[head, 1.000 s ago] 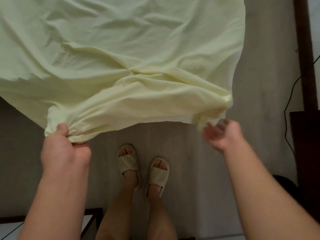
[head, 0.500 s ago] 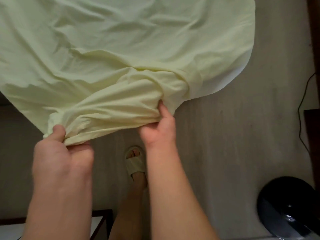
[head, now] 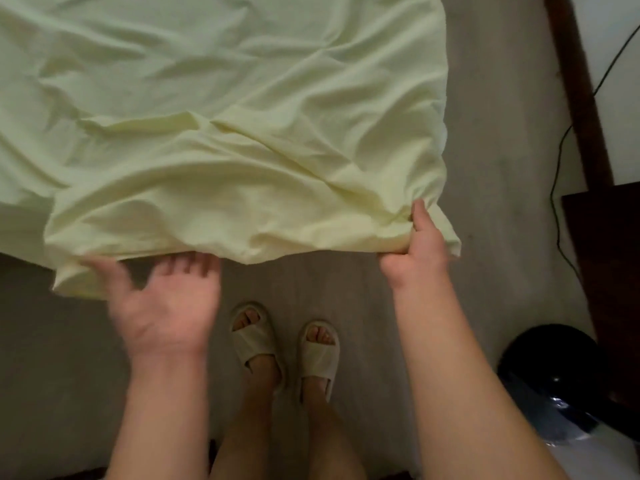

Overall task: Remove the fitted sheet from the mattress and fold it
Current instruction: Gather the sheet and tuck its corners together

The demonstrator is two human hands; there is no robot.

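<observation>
Gripping one fitted sheet [head: 221,133], the right hand [head: 415,247] pinches it; left hand [head: 166,303] fingers spread wide.

Readable text: none.
Labels or brand marks: none can be made out on anything in view.
Numbers or signs: none legible.
</observation>
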